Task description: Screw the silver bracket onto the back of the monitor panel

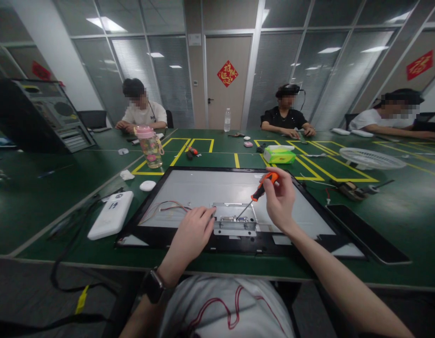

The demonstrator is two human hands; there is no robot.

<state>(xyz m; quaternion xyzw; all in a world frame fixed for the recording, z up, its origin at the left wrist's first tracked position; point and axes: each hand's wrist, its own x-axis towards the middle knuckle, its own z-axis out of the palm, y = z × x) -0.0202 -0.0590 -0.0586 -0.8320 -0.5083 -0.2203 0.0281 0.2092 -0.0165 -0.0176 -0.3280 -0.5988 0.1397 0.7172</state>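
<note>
A flat display panel (203,185) with a black frame lies back-up on the table in front of me. Near its front edge sits a metal bracket (235,232) with connector ports. My left hand (193,231) is at the bracket's left end, fingers together and bent against its edge; the thumb is mostly hidden. Thin coloured wires (168,205) run across the panel left of that hand. My right hand (281,199) grips an orange-and-black screwdriver (259,191), tilted, its tip down at the ports in the bracket.
A white power bank-like block (112,216) and a pink-lidded bottle (149,148) stand to the left. On the right lie a black phone-like slab (367,233), a tape-wrapped tool (354,189), a green tissue pack (279,154) and a white racket-like ring (372,158). Several people sit across the table.
</note>
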